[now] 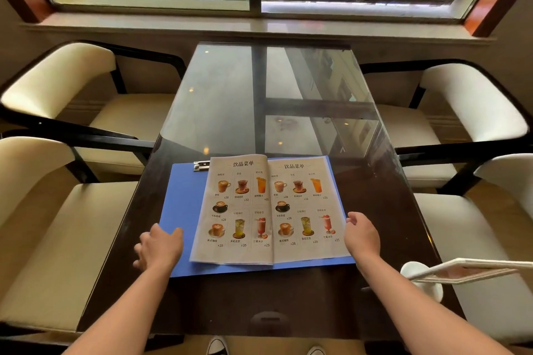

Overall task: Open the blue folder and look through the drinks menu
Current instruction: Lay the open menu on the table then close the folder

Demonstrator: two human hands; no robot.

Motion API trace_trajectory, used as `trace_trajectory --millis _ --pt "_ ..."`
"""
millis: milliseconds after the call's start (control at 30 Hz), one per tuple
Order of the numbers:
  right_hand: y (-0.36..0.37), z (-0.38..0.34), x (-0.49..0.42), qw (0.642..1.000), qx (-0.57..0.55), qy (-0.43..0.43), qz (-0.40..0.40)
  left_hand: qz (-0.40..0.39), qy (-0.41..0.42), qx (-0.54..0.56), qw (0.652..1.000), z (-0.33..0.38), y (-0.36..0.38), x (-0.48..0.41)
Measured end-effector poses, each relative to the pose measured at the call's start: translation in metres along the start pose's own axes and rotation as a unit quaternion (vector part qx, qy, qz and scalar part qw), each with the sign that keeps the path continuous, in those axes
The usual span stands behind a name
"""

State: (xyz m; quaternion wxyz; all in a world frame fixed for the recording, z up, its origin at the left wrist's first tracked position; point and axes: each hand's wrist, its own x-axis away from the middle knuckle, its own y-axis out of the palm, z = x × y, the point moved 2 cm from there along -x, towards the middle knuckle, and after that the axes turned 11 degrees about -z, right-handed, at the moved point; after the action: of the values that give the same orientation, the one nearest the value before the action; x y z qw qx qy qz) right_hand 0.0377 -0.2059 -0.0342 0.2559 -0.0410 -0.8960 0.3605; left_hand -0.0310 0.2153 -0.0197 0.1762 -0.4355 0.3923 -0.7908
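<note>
The blue folder (178, 202) lies open and flat on the near half of the dark glass-topped table (259, 101). Two drinks menu pages (268, 210) with pictures of coffees and juices are spread across it, and a metal clip (201, 166) shows at its top left. My left hand (160, 246) rests with spread fingers on the folder's bare left flap, beside the left page. My right hand (362, 235) sits at the right page's outer edge, fingers loosely curled; whether it pinches the page is hidden.
Cream padded chairs with black frames stand on both sides of the table (57, 89) (473, 106). A white table-sign stand (427, 277) sits at the near right corner. A window sill (259, 29) runs behind the table's far end.
</note>
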Motion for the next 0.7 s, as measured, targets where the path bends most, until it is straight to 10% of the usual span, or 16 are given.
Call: trace_trajectory --millis 700 --pt "0.002 0.004 -0.007 0.998 0.052 0.01 -0.016 0.011 -0.075 0.159 0.984 -0.009 -0.022 -0.02"
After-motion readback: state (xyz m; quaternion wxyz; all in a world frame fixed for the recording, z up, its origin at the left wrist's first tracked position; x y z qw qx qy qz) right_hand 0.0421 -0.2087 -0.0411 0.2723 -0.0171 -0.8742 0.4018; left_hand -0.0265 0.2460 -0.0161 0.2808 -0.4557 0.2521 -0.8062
